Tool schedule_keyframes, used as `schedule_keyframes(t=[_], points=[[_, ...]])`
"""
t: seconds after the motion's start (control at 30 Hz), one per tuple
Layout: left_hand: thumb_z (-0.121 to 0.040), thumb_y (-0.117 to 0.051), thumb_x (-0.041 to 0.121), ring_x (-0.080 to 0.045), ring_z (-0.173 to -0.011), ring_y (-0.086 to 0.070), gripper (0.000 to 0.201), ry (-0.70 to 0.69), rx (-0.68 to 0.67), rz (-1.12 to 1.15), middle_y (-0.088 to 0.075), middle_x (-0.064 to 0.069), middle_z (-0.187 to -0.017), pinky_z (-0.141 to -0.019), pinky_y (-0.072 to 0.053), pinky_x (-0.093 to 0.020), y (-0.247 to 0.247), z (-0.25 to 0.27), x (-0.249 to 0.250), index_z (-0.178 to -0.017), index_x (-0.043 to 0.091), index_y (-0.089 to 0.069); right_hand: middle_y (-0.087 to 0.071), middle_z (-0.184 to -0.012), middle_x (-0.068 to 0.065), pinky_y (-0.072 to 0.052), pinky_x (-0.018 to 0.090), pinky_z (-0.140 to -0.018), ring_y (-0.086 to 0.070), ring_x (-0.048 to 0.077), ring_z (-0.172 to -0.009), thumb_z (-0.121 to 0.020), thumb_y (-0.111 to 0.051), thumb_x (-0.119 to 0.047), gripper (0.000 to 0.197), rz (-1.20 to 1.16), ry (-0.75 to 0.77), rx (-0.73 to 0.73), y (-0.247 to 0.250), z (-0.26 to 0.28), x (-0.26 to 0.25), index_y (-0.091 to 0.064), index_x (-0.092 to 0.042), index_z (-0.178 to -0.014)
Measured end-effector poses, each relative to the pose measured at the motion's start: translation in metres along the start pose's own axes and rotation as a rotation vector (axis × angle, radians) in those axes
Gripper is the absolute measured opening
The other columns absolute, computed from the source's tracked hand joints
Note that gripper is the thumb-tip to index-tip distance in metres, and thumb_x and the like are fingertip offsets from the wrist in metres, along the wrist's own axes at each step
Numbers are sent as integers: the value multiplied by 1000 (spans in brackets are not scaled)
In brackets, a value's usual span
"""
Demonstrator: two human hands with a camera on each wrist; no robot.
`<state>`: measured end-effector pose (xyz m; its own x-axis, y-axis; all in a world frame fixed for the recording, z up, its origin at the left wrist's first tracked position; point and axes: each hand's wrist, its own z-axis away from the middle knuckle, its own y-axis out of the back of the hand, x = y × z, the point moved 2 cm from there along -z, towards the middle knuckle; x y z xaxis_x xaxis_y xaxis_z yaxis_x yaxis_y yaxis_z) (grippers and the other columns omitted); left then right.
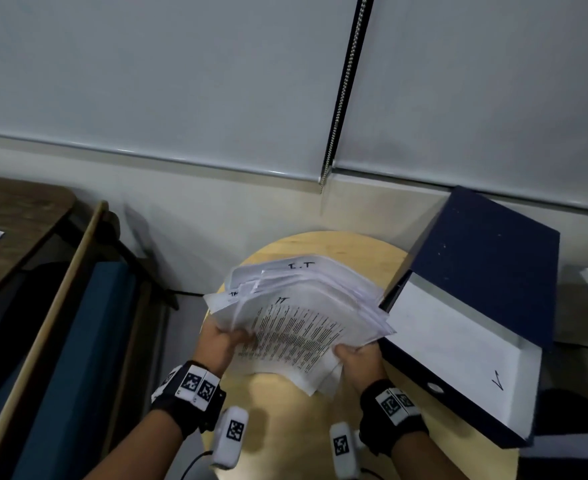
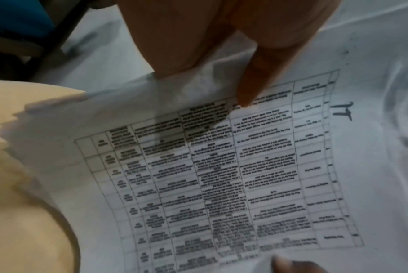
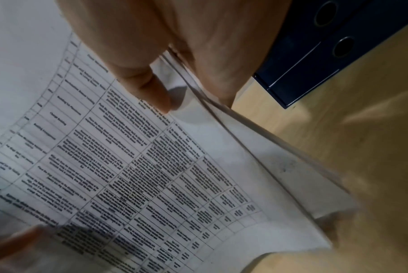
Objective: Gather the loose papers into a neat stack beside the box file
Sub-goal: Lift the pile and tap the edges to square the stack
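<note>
A fanned, uneven bundle of white papers [image 1: 296, 306] is held over the round wooden table [image 1: 278, 403]; its top sheet [image 2: 221, 175] carries a printed table of text. My left hand [image 1: 221, 341] grips the bundle's left edge, thumb [image 2: 252, 86] on top. My right hand [image 1: 356, 358] pinches the near right corner, thumb [image 3: 151, 92] above and the other fingers under the sheets. The dark blue box file [image 1: 476, 306] lies on the table's right side, its white label side up, touching the bundle's right edge. In the right wrist view its spine [image 3: 315, 61] shows finger holes.
A blue chair [image 1: 88, 341] with a wooden frame stands to the left of the table. Further left is a dark wooden desk [image 1: 12, 220] with a paper on it. A wall with roller blinds [image 1: 181, 81] rises behind the table.
</note>
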<state>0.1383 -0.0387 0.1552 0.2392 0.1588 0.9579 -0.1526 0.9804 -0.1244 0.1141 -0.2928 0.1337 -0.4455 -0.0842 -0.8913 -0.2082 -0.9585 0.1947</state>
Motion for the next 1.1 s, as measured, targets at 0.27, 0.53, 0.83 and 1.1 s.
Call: schedule_keyframes(t=[0.27,0.53,0.83,1.1], points=[[-63,-66,-18,-18,-86,-57,47,12,-48,-221,-60,11,-91,-62,-42,-2,1,-5,-12,-101,8,-60,-72,-95,-1,-54,37,-88,-68,25,-97,-79,-62,5,25,92,28,-69,-9,6,1,-63,-12,-98],[-59,-61,-14,-18,-99,-66,67,-102,-42,-13,-67,-7,-108,-77,-54,-22,-2,4,1,-124,-1,-52,-72,-102,13,-55,39,-87,-69,26,-94,-80,-66,-12,34,30,8,-4,-13,7,5,-60,-3,-113],[-65,-58,-19,-13,-101,-54,68,-99,-23,-174,-55,5,-108,-83,-47,-29,12,-12,-5,-116,24,-40,-69,-106,-9,-51,30,-90,-67,8,-101,-79,-62,9,57,95,106,-135,-11,11,-5,-48,-24,-124],[-89,-58,11,0,-104,-57,41,-177,-41,-321,-58,18,-111,-93,-45,-28,7,-7,-2,-126,23,-45,-61,-125,-1,-43,42,-109,-58,21,-118,-83,-74,-33,53,48,-75,1,-15,11,-3,-51,-17,-128]])
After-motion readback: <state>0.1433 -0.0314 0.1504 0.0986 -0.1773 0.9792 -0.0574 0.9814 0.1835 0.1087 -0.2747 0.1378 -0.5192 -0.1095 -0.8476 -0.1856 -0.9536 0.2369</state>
